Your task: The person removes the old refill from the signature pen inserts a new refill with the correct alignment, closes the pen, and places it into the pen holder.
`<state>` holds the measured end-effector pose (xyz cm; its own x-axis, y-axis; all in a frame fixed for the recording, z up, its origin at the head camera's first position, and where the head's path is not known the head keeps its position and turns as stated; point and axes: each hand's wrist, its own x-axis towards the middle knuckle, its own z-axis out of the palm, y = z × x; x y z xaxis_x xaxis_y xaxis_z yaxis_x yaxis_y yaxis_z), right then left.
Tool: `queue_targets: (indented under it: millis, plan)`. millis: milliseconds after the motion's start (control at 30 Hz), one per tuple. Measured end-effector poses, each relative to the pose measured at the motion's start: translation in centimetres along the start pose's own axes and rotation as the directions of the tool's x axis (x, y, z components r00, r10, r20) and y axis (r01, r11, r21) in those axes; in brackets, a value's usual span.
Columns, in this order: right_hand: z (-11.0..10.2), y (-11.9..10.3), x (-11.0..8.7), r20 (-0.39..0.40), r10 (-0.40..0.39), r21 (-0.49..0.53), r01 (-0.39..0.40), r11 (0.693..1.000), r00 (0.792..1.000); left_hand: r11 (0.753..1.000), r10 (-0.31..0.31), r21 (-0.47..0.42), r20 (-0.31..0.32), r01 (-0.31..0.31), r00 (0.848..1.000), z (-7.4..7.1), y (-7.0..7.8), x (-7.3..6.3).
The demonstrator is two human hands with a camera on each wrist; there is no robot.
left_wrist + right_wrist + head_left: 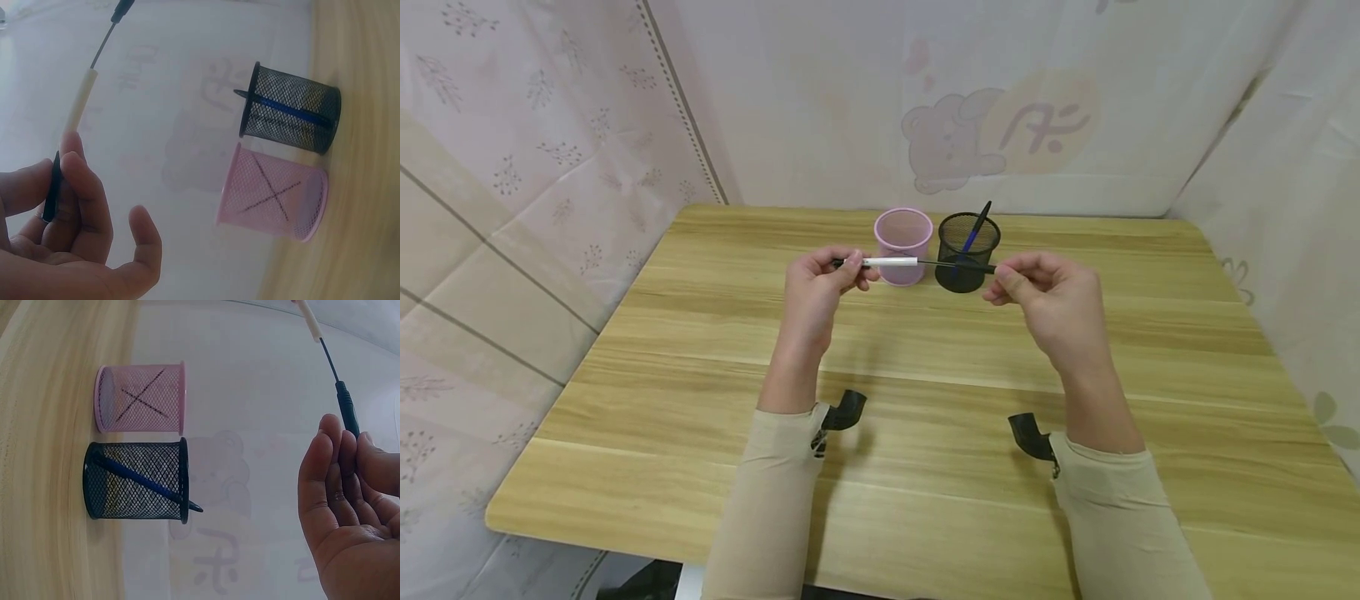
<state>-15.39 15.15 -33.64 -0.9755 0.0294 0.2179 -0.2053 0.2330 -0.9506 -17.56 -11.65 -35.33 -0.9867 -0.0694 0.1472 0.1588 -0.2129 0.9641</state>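
Surveying the table (940, 500), we note pale wood with grain running side to side and rounded corners at the left. Light printed cloth hangs on three sides: leafy sprigs and dashed stripes on the left curtain (512, 167), a faint bear (951, 146) beside a yellow disc on the back curtain (805, 108), pale leaves on the right curtain (1292, 208). Near the back edge we count two mesh cups side by side: the pink cup (904, 277), bearing a dark X, and the black cup (958, 282), a blue pen (976, 230) leaning inside. Above the table, before the cups, we find the slim white-and-black tool (895, 262), level between two hands: the left hand (816, 287) pinches its white end, the right hand (1063, 304) its black handle, thin rod exposed between. Beige sleeves (775, 492) cover both forearms.
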Motion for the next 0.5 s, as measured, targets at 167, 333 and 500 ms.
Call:
queue_targets:
  millis: [167,333,500]
  plan:
    - [-0.05,-0.06,-0.10,-0.010,-0.005,-0.006,0.005,1.000,1.000,1.000,-0.003,-0.005,-0.011,0.002,1.000,-0.20,0.12,-0.02]
    - [-0.09,-0.11,-0.18,-0.012,-0.010,-0.003,0.010,1.000,1.000,1.000,-0.010,-0.015,-0.017,0.010,1.000,-0.37,0.16,-0.01]
    - [-0.24,-0.10,-0.20,-0.015,-0.007,0.001,0.007,1.000,1.000,1.000,-0.009,-0.019,-0.022,0.009,1.000,-0.64,0.14,0.00]
